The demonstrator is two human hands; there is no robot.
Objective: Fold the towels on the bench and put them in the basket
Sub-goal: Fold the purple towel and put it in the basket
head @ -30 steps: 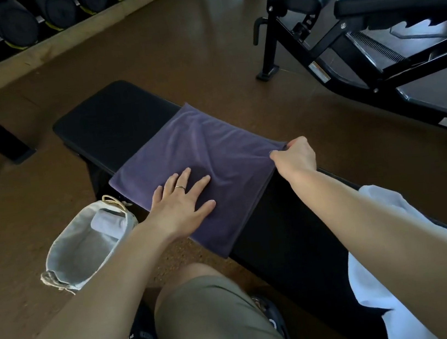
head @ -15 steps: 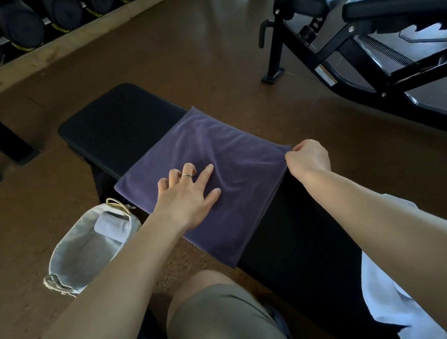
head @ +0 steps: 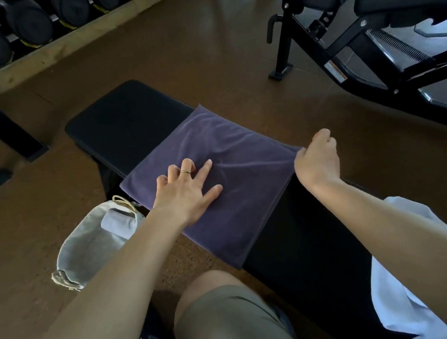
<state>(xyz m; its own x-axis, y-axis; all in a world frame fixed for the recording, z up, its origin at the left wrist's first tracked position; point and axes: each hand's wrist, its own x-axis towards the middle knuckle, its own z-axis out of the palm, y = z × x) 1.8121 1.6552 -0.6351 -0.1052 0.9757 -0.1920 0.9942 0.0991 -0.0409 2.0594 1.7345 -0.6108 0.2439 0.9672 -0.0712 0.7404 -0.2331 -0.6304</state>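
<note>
Since a moment ago the right hand (head: 317, 160) has slid slightly outward, its grip pinching the purple towel (head: 235, 179) at the counter's (head: 128, 116) far edge. The left hand (head: 186, 191) presses flat, fingers spread. The towel's long axis crosses the counter; basket (head: 84, 252) lies left.
</note>
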